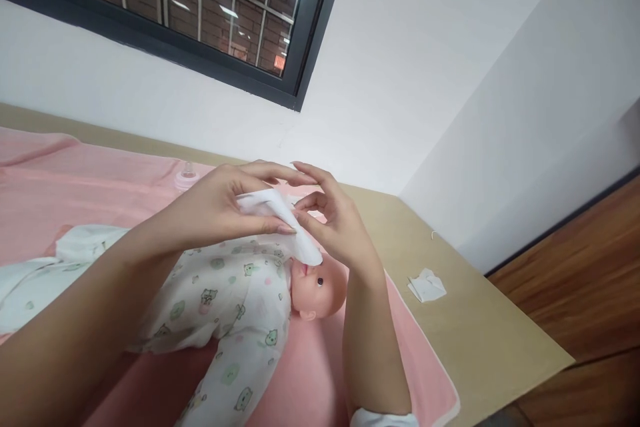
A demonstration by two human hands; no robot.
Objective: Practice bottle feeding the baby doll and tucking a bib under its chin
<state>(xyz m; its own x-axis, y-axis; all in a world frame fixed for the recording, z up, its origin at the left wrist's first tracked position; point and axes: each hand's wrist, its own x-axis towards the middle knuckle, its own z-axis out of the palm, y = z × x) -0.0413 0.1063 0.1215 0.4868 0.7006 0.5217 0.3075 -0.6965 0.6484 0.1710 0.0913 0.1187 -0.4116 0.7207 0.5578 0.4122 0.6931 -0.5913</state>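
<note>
A: Which container is there?
B: A baby bottle (187, 177) on the pink mat (315, 363), near the surface's back edge. The left arm hides its lower part, so I can't tell what's inside. I see a pale pink collar and a clear teat.

A: Where is the white wipe (270, 207)?
B: Up between the hands, over the mat's right part. The left hand (225, 200) pinches it between thumb and fingers. The right hand (337, 220) is curled, thumb and a finger at the wipe's right side; whether they grip it, I can't tell.

A: And beneath?
B: A doll (240, 293) on its back, head toward the surface's right edge. The wipe's lower tip overlaps its face; contact isn't clear. Small animal figures are printed on its clothes.

A: How much room is there?
B: A strip of tan surface (480, 320) runs between the mat's right border and the right edge, up to the back right corner. A crumpled white tissue (427, 285) lies on that strip.
</note>
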